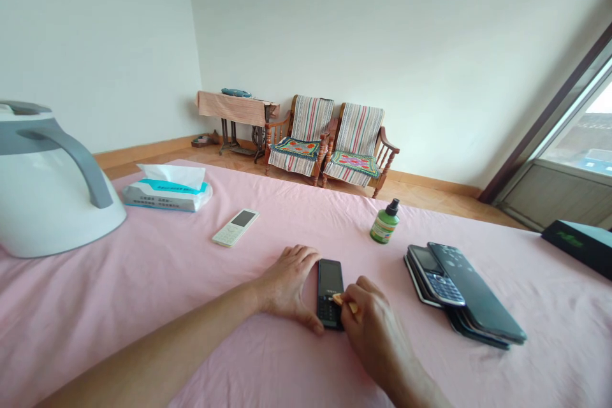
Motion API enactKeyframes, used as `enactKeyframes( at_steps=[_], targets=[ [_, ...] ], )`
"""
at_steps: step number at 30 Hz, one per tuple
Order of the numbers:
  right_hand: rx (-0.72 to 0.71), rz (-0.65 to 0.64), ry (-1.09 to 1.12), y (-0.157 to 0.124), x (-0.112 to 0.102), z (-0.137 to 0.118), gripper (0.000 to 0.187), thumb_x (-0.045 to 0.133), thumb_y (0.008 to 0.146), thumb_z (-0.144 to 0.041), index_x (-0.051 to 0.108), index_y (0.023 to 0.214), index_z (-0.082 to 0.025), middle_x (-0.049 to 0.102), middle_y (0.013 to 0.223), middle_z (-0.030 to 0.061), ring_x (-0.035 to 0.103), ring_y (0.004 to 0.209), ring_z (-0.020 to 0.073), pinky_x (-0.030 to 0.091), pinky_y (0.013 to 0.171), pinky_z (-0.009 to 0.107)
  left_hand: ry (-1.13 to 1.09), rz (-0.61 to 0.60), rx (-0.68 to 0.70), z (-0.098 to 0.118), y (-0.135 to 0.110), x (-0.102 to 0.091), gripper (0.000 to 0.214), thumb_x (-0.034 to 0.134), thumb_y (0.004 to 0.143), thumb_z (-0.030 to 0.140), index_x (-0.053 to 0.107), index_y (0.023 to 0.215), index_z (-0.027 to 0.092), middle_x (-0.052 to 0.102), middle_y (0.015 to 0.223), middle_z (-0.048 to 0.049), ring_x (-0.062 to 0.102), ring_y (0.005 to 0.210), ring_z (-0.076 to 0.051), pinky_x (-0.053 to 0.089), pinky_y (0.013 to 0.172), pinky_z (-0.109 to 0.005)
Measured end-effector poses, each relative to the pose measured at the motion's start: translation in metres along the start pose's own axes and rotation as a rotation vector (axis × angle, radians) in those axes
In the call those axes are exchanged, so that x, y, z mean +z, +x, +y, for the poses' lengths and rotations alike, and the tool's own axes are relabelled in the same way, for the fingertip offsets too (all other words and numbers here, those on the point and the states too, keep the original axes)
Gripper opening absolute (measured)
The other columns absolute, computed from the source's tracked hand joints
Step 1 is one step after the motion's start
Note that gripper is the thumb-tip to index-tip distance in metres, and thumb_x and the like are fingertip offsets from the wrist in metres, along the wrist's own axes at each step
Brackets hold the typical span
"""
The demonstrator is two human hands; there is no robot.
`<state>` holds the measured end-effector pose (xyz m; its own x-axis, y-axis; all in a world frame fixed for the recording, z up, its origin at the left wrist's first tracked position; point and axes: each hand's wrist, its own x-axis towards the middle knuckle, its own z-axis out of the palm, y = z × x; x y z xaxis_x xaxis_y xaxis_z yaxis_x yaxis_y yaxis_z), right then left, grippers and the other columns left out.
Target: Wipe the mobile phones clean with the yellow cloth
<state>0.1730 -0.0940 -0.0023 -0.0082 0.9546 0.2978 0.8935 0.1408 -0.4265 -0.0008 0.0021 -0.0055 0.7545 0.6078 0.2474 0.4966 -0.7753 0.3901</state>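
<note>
View from the head camera. A worktop (191,280) covered with a pink cloth fills the lower half of the view. At its far left stands a white kettle (43,191) with a grey handle, the largest thing on the cloth. Two wooden armchairs (329,140) with striped covers stand side by side against the back wall, well apart from the worktop. A tissue pack (167,194), white and turquoise with one sheet pulled up, lies just right of the kettle. A dark box (578,245) sits at the right edge. A stack of dark phones (468,296) lies at centre right, the handsets overlapping one another.

The left hand (287,284) rests palm down on the cloth, fingers spread and loosely extended, gripping nothing; its thumb touches the lower left edge of a black keypad phone (329,280). The right hand (377,331) is closed, pinching a small tan piece (340,299) whose tip meets the phone's keypad. The black phone lies flat, screen up, between the two hands, near the front of the worktop. A white phone (236,227) lies alone farther back at left. A green bottle (384,224) with a black cap stands upright behind the right hand.
</note>
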Motion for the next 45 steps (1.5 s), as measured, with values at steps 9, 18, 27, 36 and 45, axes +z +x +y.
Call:
enactKeyframes(
  at_steps=[9,18,27,36,45],
  targets=[
    [-0.113,0.018,0.062,0.004,0.005,-0.007,0.023,0.053,0.078,-0.001,0.063,0.067,-0.018,0.058,0.075,0.0036,0.051,0.075,0.0172,0.036,0.065,0.025,0.004,0.004,0.009,-0.002,-0.001,0.001,0.104,0.075,0.041,0.072,0.043,0.125,0.018,0.051,0.123,-0.013,0.046,0.111,-0.034,0.034,0.098,-0.048],
    [-0.163,0.029,0.083,0.001,0.008,-0.012,0.024,0.052,0.08,-0.001,0.066,0.071,-0.019,0.059,0.077,0.0037,0.051,0.077,0.0178,0.036,0.068,0.026,-0.002,0.017,0.007,-0.004,-0.001,0.003,0.103,0.076,0.041,0.069,0.043,0.125,0.02,0.05,0.124,-0.0118,0.046,0.112,-0.034,0.034,0.098,-0.048],
    [-0.033,0.052,0.016,0.002,0.002,0.003,0.021,0.055,0.076,-0.001,0.06,0.064,-0.017,0.057,0.072,0.0033,0.051,0.072,0.0166,0.035,0.064,0.025,0.005,0.003,0.013,-0.003,0.0,0.002,0.104,0.074,0.042,0.073,0.043,0.125,0.019,0.051,0.122,-0.0127,0.047,0.111,-0.034,0.034,0.098,-0.048],
    [-0.069,0.01,0.059,0.002,-0.001,-0.001,0.022,0.055,0.079,-0.002,0.066,0.07,-0.019,0.058,0.074,0.0027,0.051,0.075,0.0171,0.036,0.065,0.025,0.006,0.001,0.019,-0.002,0.0,0.001,0.104,0.072,0.043,0.074,0.042,0.126,0.02,0.051,0.122,-0.0117,0.046,0.111,-0.034,0.033,0.097,-0.046],
    [-0.167,0.016,0.104,0.002,0.004,-0.009,0.024,0.053,0.079,-0.002,0.068,0.075,-0.02,0.059,0.077,0.0027,0.052,0.077,0.0162,0.037,0.065,0.024,0.007,-0.006,0.013,-0.002,-0.001,0.0,0.103,0.075,0.044,0.07,0.042,0.127,0.018,0.049,0.125,-0.013,0.045,0.112,-0.033,0.033,0.098,-0.046]
  ],
)
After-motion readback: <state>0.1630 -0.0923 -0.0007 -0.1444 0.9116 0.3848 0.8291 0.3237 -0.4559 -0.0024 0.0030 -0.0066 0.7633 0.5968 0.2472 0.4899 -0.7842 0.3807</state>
